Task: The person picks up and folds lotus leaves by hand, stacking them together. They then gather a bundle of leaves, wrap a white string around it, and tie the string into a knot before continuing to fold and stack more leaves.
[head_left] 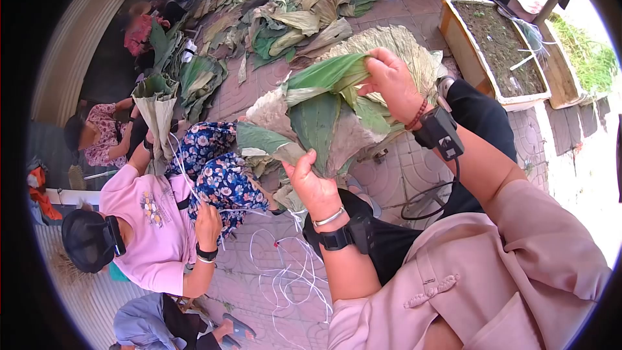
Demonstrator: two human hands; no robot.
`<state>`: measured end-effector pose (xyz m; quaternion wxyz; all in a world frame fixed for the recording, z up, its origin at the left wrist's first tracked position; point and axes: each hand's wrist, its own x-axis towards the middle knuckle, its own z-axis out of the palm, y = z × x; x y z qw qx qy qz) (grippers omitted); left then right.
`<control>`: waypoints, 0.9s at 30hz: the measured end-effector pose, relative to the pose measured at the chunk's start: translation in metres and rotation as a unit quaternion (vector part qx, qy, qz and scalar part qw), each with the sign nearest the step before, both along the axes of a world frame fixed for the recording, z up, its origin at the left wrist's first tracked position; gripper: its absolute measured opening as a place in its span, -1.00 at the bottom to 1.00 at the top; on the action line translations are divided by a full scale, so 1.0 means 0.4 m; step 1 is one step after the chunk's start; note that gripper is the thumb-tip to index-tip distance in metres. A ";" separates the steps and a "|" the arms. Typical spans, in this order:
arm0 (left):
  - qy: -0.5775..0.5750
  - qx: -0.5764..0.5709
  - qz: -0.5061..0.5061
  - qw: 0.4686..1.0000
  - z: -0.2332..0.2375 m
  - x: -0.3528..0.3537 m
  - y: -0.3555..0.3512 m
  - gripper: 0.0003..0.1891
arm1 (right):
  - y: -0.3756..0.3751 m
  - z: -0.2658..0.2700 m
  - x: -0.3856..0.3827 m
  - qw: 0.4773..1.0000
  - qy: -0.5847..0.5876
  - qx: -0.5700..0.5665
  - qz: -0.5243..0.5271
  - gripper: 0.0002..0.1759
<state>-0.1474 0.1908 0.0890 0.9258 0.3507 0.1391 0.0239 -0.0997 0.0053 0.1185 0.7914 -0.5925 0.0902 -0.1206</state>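
Observation:
In the head view, a large folded leaf [314, 120], green in parts and dried pale in others, is spread between my hands above my lap. It looks like a lotus leaf. My right hand [392, 87], with a beaded bracelet, pinches its upper green edge. Lower down, my left hand [314, 185], wearing a silver bangle, grips the leaf's lower side with the thumb on top; its other fingers are partly hidden. Behind the held leaf lies a wide pale dried leaf [395, 48]. Black devices are strapped to both my wrists.
Heaped leaves [304, 13] cover the paving at the back. Tangled white string [285, 279] lies on the ground. To the left, a person in pink [146, 220] holds string around a leaf bundle [155, 107]. A soil-filled planter box [447, 23] stands at right; other people sit nearby.

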 end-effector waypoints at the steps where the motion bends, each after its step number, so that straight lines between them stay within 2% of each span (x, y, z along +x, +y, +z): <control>1: 0.005 0.000 0.038 0.999 0.002 0.000 0.003 -0.43 | -0.041 0.013 0.010 0.995 0.008 0.098 -0.020 -0.83; 3: -0.003 -0.007 0.040 0.999 0.005 -0.004 0.013 -0.48 | -0.118 -0.028 0.026 0.982 -0.001 0.180 -0.063 -0.81; 5: 0.003 -0.031 0.053 0.998 -0.006 0.001 0.022 -0.51 | -0.182 -0.119 0.033 0.969 0.074 0.210 -0.104 -0.79; 7: -0.003 -0.032 0.053 0.998 0.000 0.001 0.015 -0.52 | -0.196 -0.168 0.004 0.953 0.182 0.188 -0.155 -0.78; 8: -0.004 -0.020 0.054 0.998 0.006 -0.002 0.008 -0.52 | -0.211 -0.182 -0.014 0.949 0.235 0.171 -0.125 -0.79; 9: -0.005 -0.007 0.054 0.999 0.008 -0.005 0.006 -0.52 | -0.222 -0.200 -0.023 0.948 0.236 0.170 -0.127 -0.79; 11: -0.004 -0.014 0.039 0.999 -0.007 -0.002 0.015 -0.52 | -0.247 -0.236 -0.035 0.947 0.288 0.130 -0.051 -0.79; 16: -0.008 -0.032 0.001 0.999 -0.038 0.008 0.036 -0.42 | -0.259 -0.217 -0.041 0.947 0.303 0.108 -0.012 -0.80; 18: -0.007 -0.043 -0.005 0.999 -0.042 0.010 0.039 -0.43 | -0.259 -0.208 -0.050 0.947 0.319 0.034 0.019 -0.80; 19: -0.007 -0.042 -0.002 0.999 -0.040 0.009 0.039 -0.43 | -0.262 -0.198 -0.053 0.947 0.319 0.033 0.022 -0.80; 21: 0.025 -0.050 0.004 0.998 -0.028 0.001 0.037 -0.43 | -0.276 -0.183 -0.062 0.903 0.345 -0.257 -0.019 -0.78; 22: 0.022 -0.048 0.012 0.999 -0.032 -0.003 0.040 -0.44 | -0.274 -0.192 -0.066 0.843 0.229 -0.474 -0.110 -0.73; 23: 0.008 -0.050 0.021 0.999 -0.034 0.000 0.038 -0.45 | -0.272 -0.193 -0.066 0.818 0.200 -0.519 -0.142 -0.74; 25: -0.012 -0.043 0.038 0.998 -0.006 -0.009 0.026 -0.47 | -0.238 -0.176 -0.060 0.806 0.045 -0.575 -0.129 -0.80; 27: -0.001 -0.031 0.047 0.998 -0.006 -0.009 0.022 -0.48 | -0.197 -0.174 -0.042 0.808 -0.051 -0.584 -0.049 -0.85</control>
